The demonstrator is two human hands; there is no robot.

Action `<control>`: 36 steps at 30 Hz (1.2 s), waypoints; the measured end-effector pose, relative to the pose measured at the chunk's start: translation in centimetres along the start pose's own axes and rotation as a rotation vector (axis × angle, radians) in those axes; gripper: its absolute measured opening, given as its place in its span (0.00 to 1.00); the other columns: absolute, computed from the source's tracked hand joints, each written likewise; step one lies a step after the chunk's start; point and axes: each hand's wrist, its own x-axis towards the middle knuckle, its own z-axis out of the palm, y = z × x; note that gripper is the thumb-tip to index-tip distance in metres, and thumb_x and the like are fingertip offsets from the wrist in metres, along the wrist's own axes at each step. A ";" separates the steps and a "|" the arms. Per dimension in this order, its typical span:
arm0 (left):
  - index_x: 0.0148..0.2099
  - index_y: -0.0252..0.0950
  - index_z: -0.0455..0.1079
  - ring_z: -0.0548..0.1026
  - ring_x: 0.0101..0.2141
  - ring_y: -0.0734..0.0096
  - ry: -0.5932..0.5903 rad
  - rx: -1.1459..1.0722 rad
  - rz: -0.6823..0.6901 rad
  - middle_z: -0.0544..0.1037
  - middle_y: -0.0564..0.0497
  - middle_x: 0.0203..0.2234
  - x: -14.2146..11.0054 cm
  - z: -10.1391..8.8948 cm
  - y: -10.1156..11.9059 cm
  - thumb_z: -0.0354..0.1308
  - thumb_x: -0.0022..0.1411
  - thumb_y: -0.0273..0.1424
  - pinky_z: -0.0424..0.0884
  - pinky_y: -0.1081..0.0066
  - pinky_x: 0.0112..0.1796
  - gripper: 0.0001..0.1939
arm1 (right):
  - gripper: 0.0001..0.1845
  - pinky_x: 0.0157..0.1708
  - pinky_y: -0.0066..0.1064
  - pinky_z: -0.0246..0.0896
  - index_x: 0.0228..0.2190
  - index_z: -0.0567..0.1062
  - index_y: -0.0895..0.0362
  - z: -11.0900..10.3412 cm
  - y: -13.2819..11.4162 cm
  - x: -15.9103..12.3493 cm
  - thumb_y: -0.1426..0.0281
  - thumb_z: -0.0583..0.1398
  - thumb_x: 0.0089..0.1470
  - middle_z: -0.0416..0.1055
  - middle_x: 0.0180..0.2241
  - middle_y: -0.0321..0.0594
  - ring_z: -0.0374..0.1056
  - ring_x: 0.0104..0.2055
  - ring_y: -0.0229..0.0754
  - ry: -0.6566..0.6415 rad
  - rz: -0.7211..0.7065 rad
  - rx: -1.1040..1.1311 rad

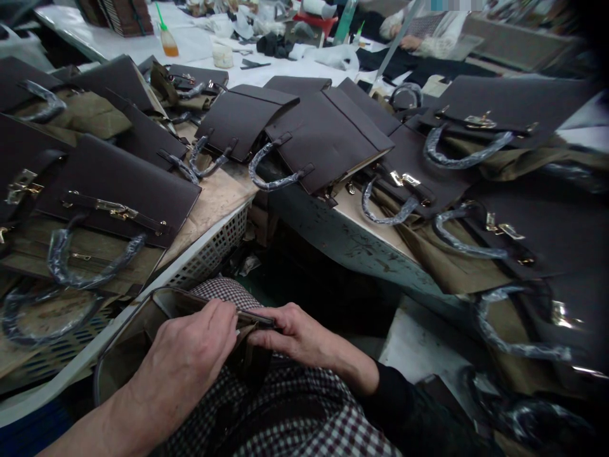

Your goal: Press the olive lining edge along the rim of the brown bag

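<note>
A dark handbag with a pale lining lies on my lap, over a checked apron. My left hand is closed with its fingertips pinched on the bag's upper edge. To its right, my right hand grips the end of that same edge between thumb and fingers. The two hands are close together. Part of the bag lies behind my left hand and forearm, and the fine detail at my fingertips is too small to make out.
Dark brown handbags with plastic-wrapped handles lie on the left board and the right table. A white perforated crate stands at left. Behind are a bottle of orange liquid, a small jar and a co-worker's hand.
</note>
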 end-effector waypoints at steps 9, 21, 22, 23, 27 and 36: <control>0.46 0.39 0.71 0.76 0.39 0.68 0.331 -0.154 -0.121 0.77 0.53 0.38 2.3 -4.1 -3.0 0.52 0.70 0.33 0.68 0.68 0.44 0.08 | 0.19 0.42 0.26 0.61 0.50 0.76 0.55 -0.1 -0.3 -0.7 0.59 0.59 0.62 0.76 0.38 0.35 0.70 0.39 0.38 -0.012 0.008 0.055; 0.48 0.39 0.78 0.70 0.58 0.62 0.082 -0.444 -0.105 0.73 0.50 0.59 5.1 -1.4 -7.2 0.46 0.65 0.25 0.62 0.58 0.61 0.20 | 0.20 0.45 0.28 0.63 0.51 0.76 0.56 -0.2 0.3 -0.6 0.59 0.60 0.61 0.76 0.40 0.37 0.71 0.43 0.42 -0.007 0.063 0.147; 0.47 0.39 0.78 0.71 0.57 0.62 0.073 -0.455 -0.108 0.74 0.50 0.57 5.3 -1.0 -7.3 0.46 0.65 0.26 0.63 0.58 0.60 0.19 | 0.20 0.46 0.29 0.63 0.51 0.76 0.56 -0.2 0.4 -0.5 0.60 0.60 0.61 0.76 0.40 0.37 0.71 0.43 0.42 -0.008 0.062 0.146; 0.46 0.39 0.78 0.74 0.54 0.62 0.063 -0.475 -0.133 0.78 0.49 0.53 5.5 -0.8 -7.4 0.47 0.66 0.28 0.66 0.60 0.58 0.17 | 0.20 0.46 0.29 0.63 0.51 0.76 0.55 -0.3 0.4 -0.5 0.60 0.60 0.61 0.76 0.40 0.37 0.71 0.43 0.42 -0.011 0.059 0.145; 0.47 0.41 0.77 0.80 0.29 0.68 -0.010 -0.554 -0.317 0.82 0.54 0.29 6.1 -1.0 -6.9 0.56 0.66 0.40 0.74 0.70 0.32 0.14 | 0.21 0.45 0.29 0.63 0.53 0.75 0.55 -0.4 0.5 -0.5 0.60 0.60 0.61 0.76 0.41 0.36 0.71 0.43 0.42 -0.015 0.050 0.147; 0.43 0.40 0.74 0.69 0.49 0.62 -0.017 -0.338 0.357 0.74 0.49 0.42 4.3 -3.3 -2.9 0.53 0.67 0.24 0.66 0.62 0.50 0.09 | 0.22 0.47 0.29 0.63 0.54 0.74 0.55 -0.5 0.8 -0.4 0.62 0.61 0.60 0.76 0.43 0.37 0.70 0.43 0.41 -0.001 0.041 0.209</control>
